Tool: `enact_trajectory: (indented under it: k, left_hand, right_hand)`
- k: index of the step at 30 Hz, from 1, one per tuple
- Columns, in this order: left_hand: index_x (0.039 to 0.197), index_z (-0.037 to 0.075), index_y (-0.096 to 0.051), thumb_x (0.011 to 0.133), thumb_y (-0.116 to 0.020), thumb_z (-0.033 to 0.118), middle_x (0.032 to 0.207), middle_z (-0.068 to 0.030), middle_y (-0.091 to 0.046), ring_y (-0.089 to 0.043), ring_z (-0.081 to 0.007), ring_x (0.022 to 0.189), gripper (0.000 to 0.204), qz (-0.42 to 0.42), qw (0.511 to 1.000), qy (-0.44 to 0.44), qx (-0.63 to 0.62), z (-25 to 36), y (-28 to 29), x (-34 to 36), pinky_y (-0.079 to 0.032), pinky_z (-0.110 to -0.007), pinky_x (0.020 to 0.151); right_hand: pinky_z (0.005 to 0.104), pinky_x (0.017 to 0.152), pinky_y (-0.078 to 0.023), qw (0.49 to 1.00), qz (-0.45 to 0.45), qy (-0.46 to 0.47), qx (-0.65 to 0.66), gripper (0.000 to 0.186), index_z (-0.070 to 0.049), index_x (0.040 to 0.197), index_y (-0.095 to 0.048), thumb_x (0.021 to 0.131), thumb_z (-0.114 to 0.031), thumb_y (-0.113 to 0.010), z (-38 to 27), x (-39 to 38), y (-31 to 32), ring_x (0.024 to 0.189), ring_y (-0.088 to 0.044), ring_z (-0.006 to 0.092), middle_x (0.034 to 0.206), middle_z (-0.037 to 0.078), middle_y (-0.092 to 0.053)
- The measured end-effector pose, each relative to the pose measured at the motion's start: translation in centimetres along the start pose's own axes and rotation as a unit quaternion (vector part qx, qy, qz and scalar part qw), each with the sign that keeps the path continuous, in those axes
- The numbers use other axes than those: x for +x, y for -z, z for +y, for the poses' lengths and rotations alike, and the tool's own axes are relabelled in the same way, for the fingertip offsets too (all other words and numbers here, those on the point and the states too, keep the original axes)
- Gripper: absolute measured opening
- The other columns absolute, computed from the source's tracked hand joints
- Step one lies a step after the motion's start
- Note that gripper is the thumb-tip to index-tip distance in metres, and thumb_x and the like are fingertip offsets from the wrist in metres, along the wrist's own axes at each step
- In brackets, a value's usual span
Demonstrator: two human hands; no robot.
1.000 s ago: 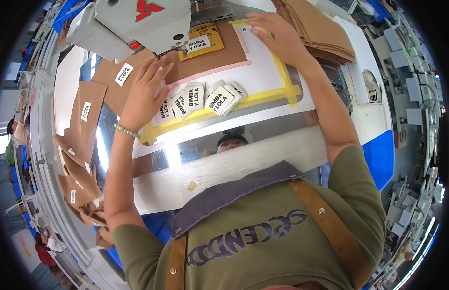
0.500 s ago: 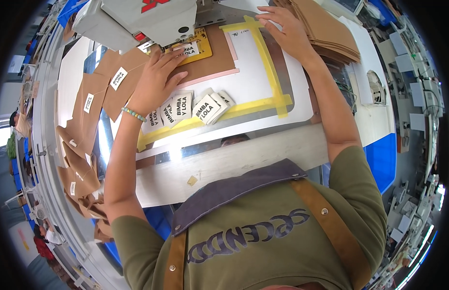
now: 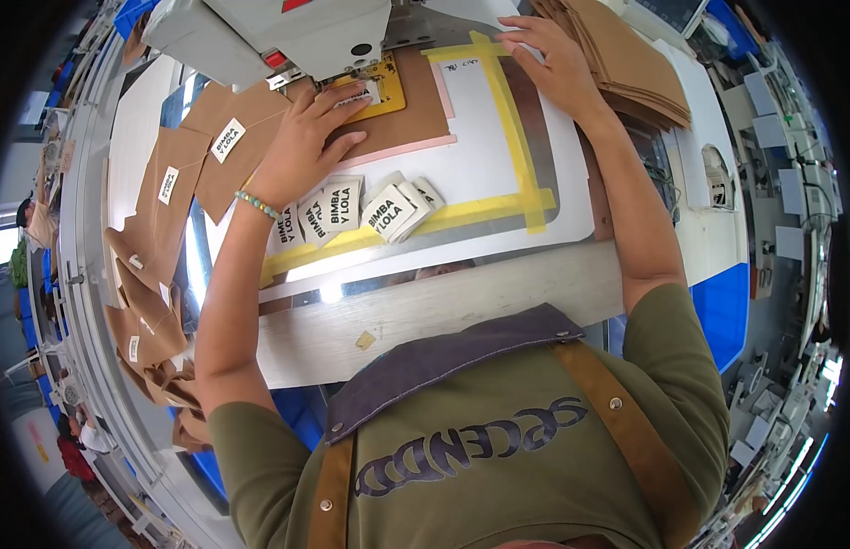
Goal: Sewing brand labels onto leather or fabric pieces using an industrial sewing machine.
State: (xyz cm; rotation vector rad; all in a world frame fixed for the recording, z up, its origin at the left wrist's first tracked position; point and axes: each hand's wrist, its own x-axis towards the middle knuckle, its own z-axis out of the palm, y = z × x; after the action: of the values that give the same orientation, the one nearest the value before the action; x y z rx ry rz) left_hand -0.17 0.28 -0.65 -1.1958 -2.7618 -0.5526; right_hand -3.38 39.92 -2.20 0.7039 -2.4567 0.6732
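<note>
My left hand (image 3: 311,133) lies flat with its fingers stretched over a brown panel (image 3: 423,96), beside the needle area of a white sewing machine (image 3: 297,37). Its fingertips rest at the edge of a yellow plate (image 3: 390,99) and partly cover a white printed label (image 3: 374,92) in the plate's opening. At the far right of the white board, my right hand (image 3: 555,69) is open and holds nothing. Its fingers reach over the yellow-taped corner, next to a stack of brown panels (image 3: 631,64). Close to my left wrist, loose white labels (image 3: 333,206) lie fanned out.
Another small pile of labels (image 3: 398,209) sits on the board, near the lower yellow tape (image 3: 480,209). Brown panels bearing labels (image 3: 192,169) trail off the table's left side, joined by threads. A blue bin (image 3: 720,316) stands below the right edge.
My left fingers have shifted slightly and now cover more of the label in the yellow plate. My right hand keeps nearly the same place and stays open. The whole view has shifted a little.
</note>
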Motion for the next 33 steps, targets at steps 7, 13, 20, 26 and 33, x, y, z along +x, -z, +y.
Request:
enact_trajectory:
  k: [7,13,20,26,33]
  left_hand:
    - [0.141,0.009,-0.066,0.099,-0.068,0.018,0.154,-0.0074,-0.056,-0.043,-0.0389,0.146,0.043,-0.004,1.0,0.001,0.002,0.1,0.2,0.1,-0.038,-0.047,0.12]
    - [0.14,0.009,-0.066,0.099,-0.067,0.017,0.154,-0.0059,-0.057,-0.047,-0.0387,0.139,0.042,0.0,1.0,-0.007,0.003,-0.1,0.1,0.4,-0.039,-0.046,0.118]
    - [0.142,0.016,-0.066,0.102,-0.064,0.02,0.144,-0.0135,-0.063,-0.054,-0.0373,0.115,0.04,0.044,0.999,0.004,0.016,-1.7,-0.8,1.1,-0.043,-0.044,0.109]
    - [0.135,0.007,-0.065,0.1,-0.069,0.023,0.13,-0.0163,-0.064,-0.057,-0.0339,0.114,0.04,0.028,0.994,0.094,-0.053,-2.7,-0.5,0.6,-0.048,-0.037,0.102]
    - [0.129,0.001,-0.064,0.084,-0.085,0.017,0.146,-0.011,-0.056,-0.056,-0.0304,0.134,0.052,0.06,0.989,0.094,-0.093,-4.5,1.2,-1.7,-0.047,-0.039,0.111]
  right_hand:
    - [0.0375,0.112,-0.045,1.0,-0.004,-0.001,0.003,0.024,-0.008,0.119,-0.076,0.104,-0.021,-0.063,0.2,0.0,0.0,0.132,-0.059,0.025,0.138,0.005,-0.068]
    - [0.0374,0.113,-0.045,1.0,-0.006,-0.014,0.007,0.024,-0.008,0.119,-0.076,0.104,-0.02,-0.063,0.2,-0.1,0.0,0.132,-0.059,0.0244,0.138,0.005,-0.068]
    - [0.0377,0.111,-0.047,0.999,-0.013,-0.019,0.043,0.023,-0.007,0.121,-0.076,0.103,-0.017,-0.064,-0.2,-0.3,-0.6,0.13,-0.06,0.0265,0.134,0.006,-0.07]
    - [0.0401,0.112,-0.047,0.997,-0.042,0.046,0.052,0.029,-0.009,0.126,-0.073,0.101,-0.021,-0.066,-1.9,-0.2,-0.9,0.13,-0.058,0.0288,0.138,0.008,-0.066]
    - [0.0412,0.123,-0.037,0.969,-0.182,0.167,-0.012,0.042,-0.014,0.144,-0.063,0.106,-0.03,-0.06,-6.4,-1.1,-3.2,0.145,-0.046,0.0272,0.157,0.005,-0.053]
